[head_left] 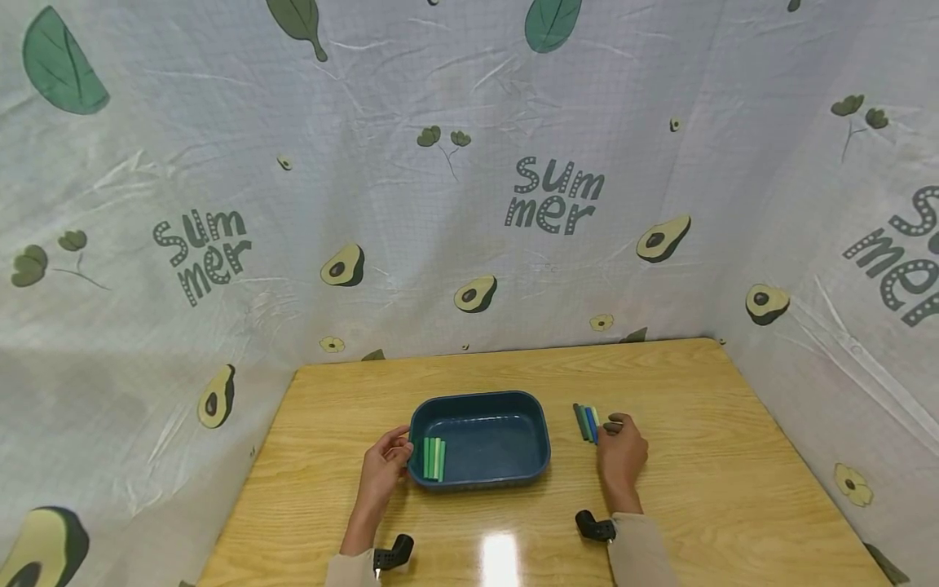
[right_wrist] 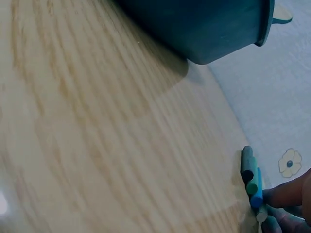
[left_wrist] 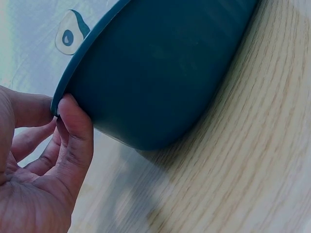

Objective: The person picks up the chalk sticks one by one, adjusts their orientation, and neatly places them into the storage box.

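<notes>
A dark teal rectangular tray point(head_left: 480, 483) stands on the wooden table, with several green and pale green chalk-like sticks point(head_left: 434, 459) lying side by side at its left end. My left hand point(head_left: 385, 463) pinches the tray's left rim point(left_wrist: 65, 82) between thumb and fingers. To the right of the tray lies a row of sticks: a dark one point(right_wrist: 247, 162), a green one point(right_wrist: 252, 184), a blue one point(right_wrist: 257, 194) and a pale one point(right_wrist: 262, 212). At the row's right side, my right hand point(head_left: 622, 455) has curled fingertips on either side of the pale stick, pinching it.
The wooden table point(head_left: 704, 456) reaches back to a white curtain point(head_left: 411, 204) printed with avocados, leaves and lettering, which also hangs along both sides. Each wrist wears a black camera point(head_left: 394, 553). Glare shows on the table near the front.
</notes>
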Motion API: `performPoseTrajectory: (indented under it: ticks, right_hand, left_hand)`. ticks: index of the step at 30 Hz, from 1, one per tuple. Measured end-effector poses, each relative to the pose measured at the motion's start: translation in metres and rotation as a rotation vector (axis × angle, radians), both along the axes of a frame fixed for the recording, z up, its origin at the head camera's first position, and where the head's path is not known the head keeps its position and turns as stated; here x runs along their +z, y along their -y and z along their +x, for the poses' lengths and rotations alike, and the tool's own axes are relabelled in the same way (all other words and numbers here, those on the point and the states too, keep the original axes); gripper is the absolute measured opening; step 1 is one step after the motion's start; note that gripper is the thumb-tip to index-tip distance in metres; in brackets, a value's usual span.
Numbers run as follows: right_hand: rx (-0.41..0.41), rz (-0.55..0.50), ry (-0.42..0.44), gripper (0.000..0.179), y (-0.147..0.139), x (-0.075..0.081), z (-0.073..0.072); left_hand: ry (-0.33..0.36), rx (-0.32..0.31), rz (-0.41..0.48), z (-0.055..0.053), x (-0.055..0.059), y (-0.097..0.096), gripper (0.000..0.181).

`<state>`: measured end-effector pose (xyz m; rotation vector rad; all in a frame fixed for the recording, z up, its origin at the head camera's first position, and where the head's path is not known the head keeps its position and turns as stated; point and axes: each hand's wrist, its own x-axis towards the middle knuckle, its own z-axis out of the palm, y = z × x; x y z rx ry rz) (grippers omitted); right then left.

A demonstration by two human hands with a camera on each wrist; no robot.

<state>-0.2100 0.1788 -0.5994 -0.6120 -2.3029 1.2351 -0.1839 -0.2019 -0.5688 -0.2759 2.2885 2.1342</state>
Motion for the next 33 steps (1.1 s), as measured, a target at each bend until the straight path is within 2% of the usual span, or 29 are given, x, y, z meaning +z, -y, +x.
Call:
performPoseTrajectory:
  ticks: [12, 17, 21, 28, 33]
  right_hand:
    - [0.013, 0.051, 0.021, 0.027, 0.001, 0.007, -0.002]
    - [0.039, 0.034, 0.041, 0.027, -0.002, 0.011, 0.000]
    - [0.109, -0.074, 0.101, 0.029, -0.010, 0.019, 0.004]
    - [0.303, -0.357, 0.219, 0.039, -0.028, 0.032, 0.004]
    - [0.398, -0.447, 0.263, 0.043, -0.036, 0.036, 0.003]
  left_hand:
    - [-0.008, 0.006, 0.008, 0.000, -0.003, 0.000, 0.038]
    - [-0.017, 0.010, 0.003, 0.000, -0.003, -0.001, 0.037]
    - [-0.021, 0.004, -0.003, 0.000, -0.003, -0.001, 0.037]
    - [-0.013, 0.015, 0.007, -0.002, -0.003, 0.000, 0.037]
    - [-0.008, 0.018, 0.007, -0.001, -0.003, 0.000, 0.037]
